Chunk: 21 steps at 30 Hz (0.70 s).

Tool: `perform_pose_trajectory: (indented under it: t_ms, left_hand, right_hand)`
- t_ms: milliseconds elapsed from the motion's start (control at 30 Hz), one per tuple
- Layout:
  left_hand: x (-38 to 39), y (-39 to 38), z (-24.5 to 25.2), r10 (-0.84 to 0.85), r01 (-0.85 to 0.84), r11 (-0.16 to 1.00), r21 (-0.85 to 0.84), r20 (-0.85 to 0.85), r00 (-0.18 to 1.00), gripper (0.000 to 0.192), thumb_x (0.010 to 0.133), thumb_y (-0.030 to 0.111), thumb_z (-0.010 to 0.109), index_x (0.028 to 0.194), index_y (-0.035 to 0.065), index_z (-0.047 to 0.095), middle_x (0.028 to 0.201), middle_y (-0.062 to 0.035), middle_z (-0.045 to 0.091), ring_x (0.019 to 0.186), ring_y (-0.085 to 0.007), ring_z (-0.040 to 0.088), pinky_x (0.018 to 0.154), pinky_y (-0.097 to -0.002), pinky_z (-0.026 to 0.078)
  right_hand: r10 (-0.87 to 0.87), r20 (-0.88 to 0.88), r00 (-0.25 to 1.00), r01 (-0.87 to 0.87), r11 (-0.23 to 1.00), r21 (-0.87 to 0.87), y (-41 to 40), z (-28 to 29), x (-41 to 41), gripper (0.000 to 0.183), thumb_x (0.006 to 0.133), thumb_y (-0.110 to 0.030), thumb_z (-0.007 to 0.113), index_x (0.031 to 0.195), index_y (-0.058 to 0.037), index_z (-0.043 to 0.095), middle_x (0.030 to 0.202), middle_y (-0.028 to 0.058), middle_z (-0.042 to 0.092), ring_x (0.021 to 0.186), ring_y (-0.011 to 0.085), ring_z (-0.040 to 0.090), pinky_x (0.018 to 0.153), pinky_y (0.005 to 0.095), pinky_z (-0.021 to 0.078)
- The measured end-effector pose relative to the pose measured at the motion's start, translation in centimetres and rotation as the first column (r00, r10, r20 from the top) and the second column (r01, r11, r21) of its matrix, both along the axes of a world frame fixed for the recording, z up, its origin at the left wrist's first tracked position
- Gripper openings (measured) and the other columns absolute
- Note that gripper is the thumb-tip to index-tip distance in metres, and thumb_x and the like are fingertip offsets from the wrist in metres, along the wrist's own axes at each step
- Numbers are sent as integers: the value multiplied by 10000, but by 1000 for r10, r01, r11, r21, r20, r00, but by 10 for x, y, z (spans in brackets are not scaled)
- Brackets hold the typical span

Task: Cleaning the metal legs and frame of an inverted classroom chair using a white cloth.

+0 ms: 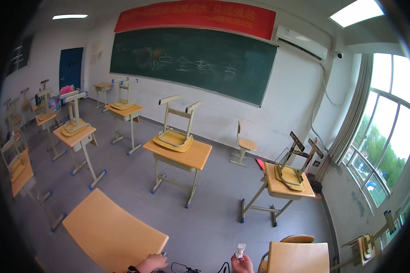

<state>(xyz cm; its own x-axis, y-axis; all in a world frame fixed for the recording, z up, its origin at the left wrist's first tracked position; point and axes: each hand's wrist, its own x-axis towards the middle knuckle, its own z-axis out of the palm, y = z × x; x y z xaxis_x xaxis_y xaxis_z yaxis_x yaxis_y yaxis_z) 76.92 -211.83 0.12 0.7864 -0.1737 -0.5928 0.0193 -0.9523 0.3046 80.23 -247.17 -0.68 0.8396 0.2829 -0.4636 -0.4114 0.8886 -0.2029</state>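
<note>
My left hand [157, 262], with a dark band at the wrist, is at the bottom edge of the view, beside the near corner of a wooden desk [114, 232]. A small greyish thing [163, 254] shows at its fingertips; whether it is gripped cannot be made out. In my right hand [242, 264], a small whitish, partly see-through object [240, 250] stands up between the fingers; its exact kind is unclear. Black cables [186, 268] run between my two hands at the bottom.
Another desk [298, 257] with a chair [297, 238] tucked behind it is right of my right hand. Ahead, upturned chairs [173, 138] rest on desks [201, 155]. A lone chair [247, 144] stands by the chalkboard [194, 65] wall. Windows [382, 119] line the right.
</note>
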Motion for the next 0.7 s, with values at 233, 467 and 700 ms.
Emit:
perform_pose_trajectory:
  t_ms: [233,467,700]
  left_hand:
    - [132,7,-46,17,30,979,-202,229,973,328,743,307,459,915,48,562,953,-157,546,885,-301,520,723,-400,417]
    - [95,15,-109,453,-285,838,-465,303,838,316,736,291,465,903,40,559,946,-163,544,841,-313,528,698,-400,420]
    - [27,-48,-116,770,-689,540,-484,-45,636,244,710,217,473,813,16,564,792,-181,563,704,-338,528,654,-413,420]
  right_hand:
    - [-189,50,981,196,936,-293,-94,-80,34,209,766,-83,502,962,-9,493,803,84,531,693,153,507,592,238,446]
    - [131,-176,976,-114,988,104,-158,-146,200,216,754,-130,508,930,-6,518,780,72,556,707,169,536,589,252,469]
    - [275,-279,920,-353,891,-285,20,-50,365,153,790,-133,431,846,-15,510,737,94,549,688,191,529,614,272,453]
